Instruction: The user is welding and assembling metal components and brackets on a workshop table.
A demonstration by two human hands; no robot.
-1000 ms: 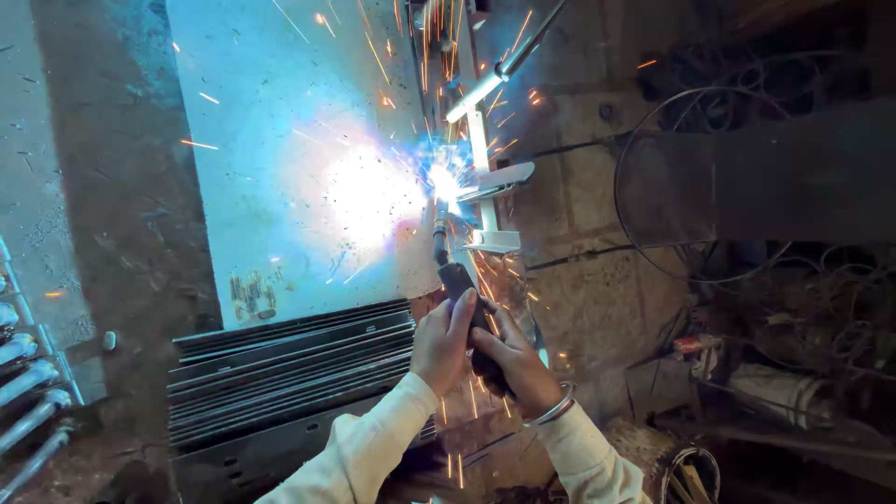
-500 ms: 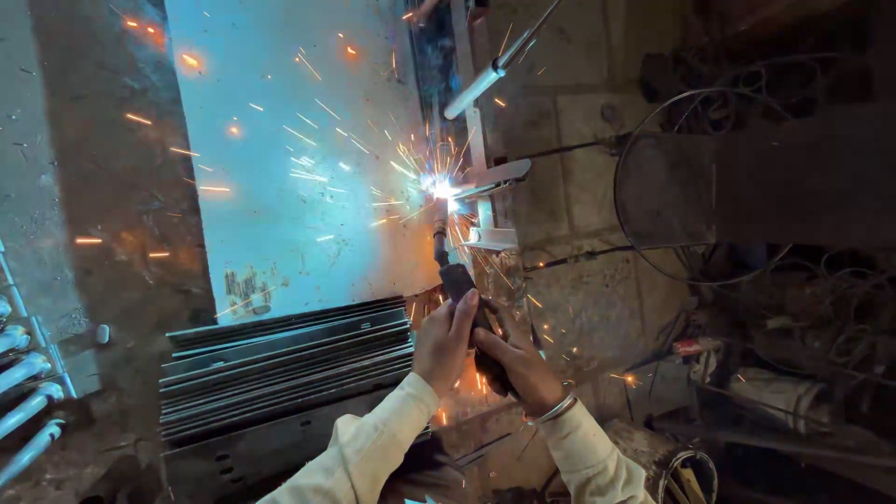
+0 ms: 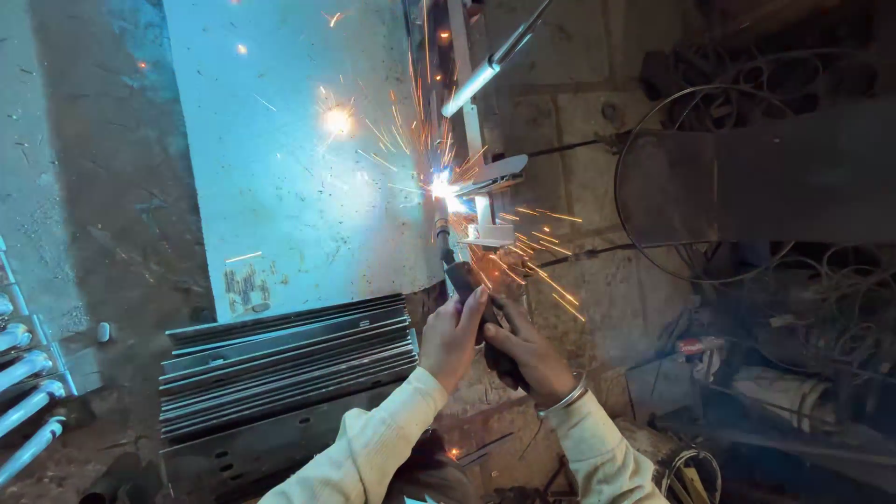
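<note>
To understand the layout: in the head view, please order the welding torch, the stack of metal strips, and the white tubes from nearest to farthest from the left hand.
1. Welding torch: gripped by the left hand.
2. Stack of metal strips: just to its left.
3. White tubes: far left edge.

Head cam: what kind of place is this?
Likely a metal fabrication or welding workshop: both hands hold a welding torch throwing sparks at a steel frame, beside stacked metal channels and coiled cables.

The scene is dim; the welding arc [image 3: 446,187] is the main light, glaring white-blue and washing the sheet [image 3: 299,159] cyan. Sparks [image 3: 537,271] streak orange. The right side lies in deep shadow, and edges bend slightly.
</note>
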